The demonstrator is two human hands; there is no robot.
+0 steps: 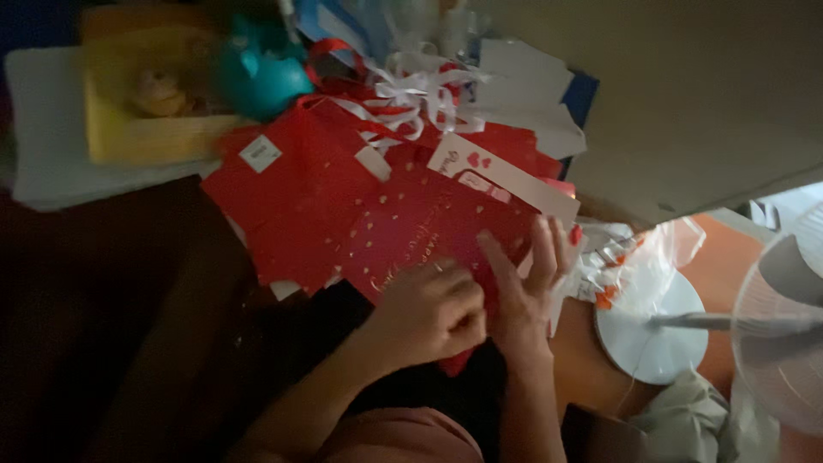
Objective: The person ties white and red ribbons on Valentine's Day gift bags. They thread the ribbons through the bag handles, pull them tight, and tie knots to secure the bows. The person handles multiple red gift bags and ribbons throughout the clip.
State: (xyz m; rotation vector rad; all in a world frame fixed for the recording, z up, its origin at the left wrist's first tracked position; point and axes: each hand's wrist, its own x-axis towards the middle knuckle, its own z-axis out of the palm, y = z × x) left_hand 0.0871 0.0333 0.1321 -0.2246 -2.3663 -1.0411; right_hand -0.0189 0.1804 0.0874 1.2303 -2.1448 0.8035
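Now | left hand [429,313] fingers pinching one red card [429,227] | right hand [523,287] fingers spread on it

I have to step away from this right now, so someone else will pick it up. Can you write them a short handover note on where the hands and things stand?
Left hand: curled, fingertips pinching at the near edge of the red gift bag.
Right hand: fingers spread, resting flat on the same bag.
More red bags lie stacked to the left, with white ribbon and a white heart-printed card above.
Done: cannot tell in this dim view.
Left: the bag under the hands is in mid-handling.
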